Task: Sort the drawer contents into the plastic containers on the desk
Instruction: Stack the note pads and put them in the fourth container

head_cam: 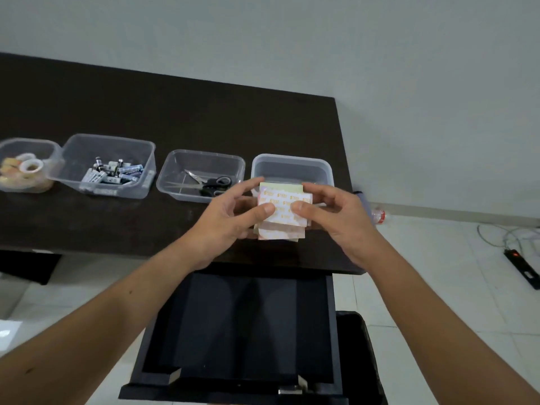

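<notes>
Sticky notes [282,213] | we pinch them with left hand [230,217] and right hand [336,220] | empty container [292,168] at twelve o'clock, just behind

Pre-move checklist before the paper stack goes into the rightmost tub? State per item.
1. Grip: left hand and right hand both pinch the stack of printed paper pads: ok.
2. Stack squared: lower pads stick out unevenly: not ok.
3. Target: rightmost clear plastic container sits just behind the stack, open-topped: ok.
4. Target contents: mostly hidden by the hands: cannot tell.
5. Neighbour: clear container holding black-handled scissors is close on the left, apart from the target: ok.
6. Black pulled-out drawer looks emptied; corners dark: cannot tell.
</notes>
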`<move>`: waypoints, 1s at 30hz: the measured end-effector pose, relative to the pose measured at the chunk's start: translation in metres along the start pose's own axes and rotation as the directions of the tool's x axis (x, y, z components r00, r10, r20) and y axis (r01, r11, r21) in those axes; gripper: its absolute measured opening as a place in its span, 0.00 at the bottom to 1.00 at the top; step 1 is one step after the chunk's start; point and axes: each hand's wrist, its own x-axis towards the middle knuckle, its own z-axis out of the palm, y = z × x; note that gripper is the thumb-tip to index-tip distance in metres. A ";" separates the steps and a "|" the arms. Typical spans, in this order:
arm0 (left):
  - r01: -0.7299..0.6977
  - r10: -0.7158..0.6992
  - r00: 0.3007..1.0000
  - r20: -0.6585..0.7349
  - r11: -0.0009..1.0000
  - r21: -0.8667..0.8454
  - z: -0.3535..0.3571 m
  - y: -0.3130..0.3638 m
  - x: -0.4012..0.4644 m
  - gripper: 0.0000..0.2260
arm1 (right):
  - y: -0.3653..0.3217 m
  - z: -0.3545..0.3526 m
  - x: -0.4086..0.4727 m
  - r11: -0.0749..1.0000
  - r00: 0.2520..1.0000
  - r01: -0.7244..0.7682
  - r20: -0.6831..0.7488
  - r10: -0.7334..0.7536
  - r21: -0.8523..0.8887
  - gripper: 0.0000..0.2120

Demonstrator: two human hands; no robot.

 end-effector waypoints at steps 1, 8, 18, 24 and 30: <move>-0.003 0.003 1.000 -0.001 1.000 0.007 -0.002 0.006 0.009 0.31 | -0.005 -0.002 0.009 1.000 1.000 0.000 -0.008 0.000 -0.002 0.27; -0.014 0.013 1.000 0.008 0.993 0.117 0.002 0.039 0.072 0.24 | -0.025 -0.023 0.069 1.000 0.998 -0.009 -0.061 0.008 -0.027 0.23; 0.188 -0.216 0.976 -0.011 0.822 0.537 0.014 0.035 0.124 0.15 | -0.008 -0.031 0.112 0.911 0.985 -0.146 0.027 0.170 -0.386 0.23; 0.214 -0.283 0.958 -0.047 0.594 0.776 0.014 0.029 0.132 0.20 | -0.008 -0.027 0.123 0.781 0.960 -0.146 0.105 0.260 -0.607 0.25; 0.181 -0.277 0.960 -0.051 0.466 0.866 0.014 0.028 0.138 0.23 | -0.010 -0.024 0.124 0.717 0.945 -0.132 0.131 0.300 -0.685 0.23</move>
